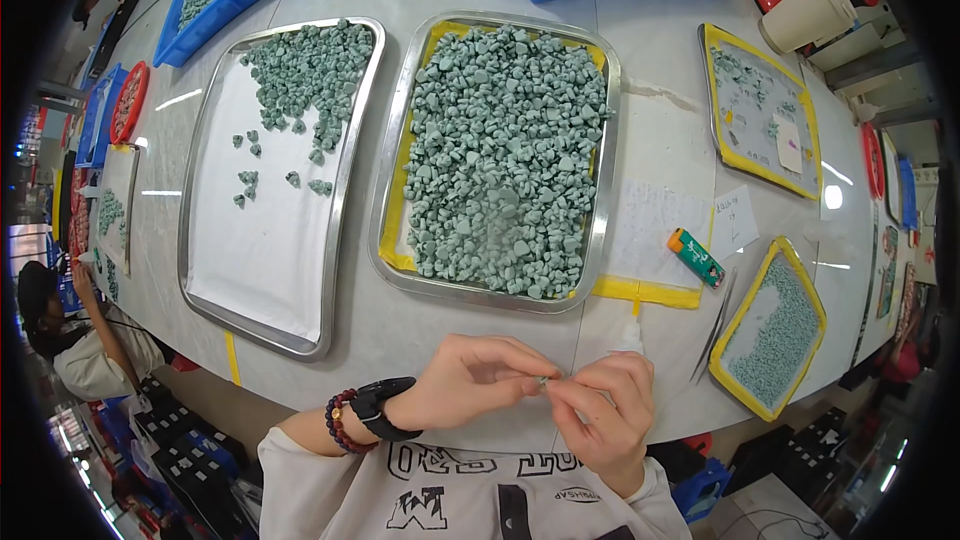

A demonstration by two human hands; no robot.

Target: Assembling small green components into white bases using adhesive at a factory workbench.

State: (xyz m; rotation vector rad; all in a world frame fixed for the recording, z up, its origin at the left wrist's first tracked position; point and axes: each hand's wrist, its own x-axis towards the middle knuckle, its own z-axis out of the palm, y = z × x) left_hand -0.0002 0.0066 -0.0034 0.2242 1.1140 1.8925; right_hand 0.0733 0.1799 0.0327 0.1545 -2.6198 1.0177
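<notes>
Sm green pc point(542, 381), fingertip grip.
L hand point(470, 380) & R hand point(610, 408) both pinch it, tips tog, near full steel tray point(599, 230).

- We hold our left hand point(480, 380) sideways on our side of the filled steel tray point(470, 294), its thumb and index finger pinched together.
- Our left forearm point(312, 430) slants in toward the tray's near left corner, the elbow end farther off.
- We bring our right hand point(608, 405) close before the tray's near right corner, fingers bent, thumb and index tips meeting the left fingertips.
- Our right wrist point(630, 472) lies farther from the tray than its hand.
</notes>
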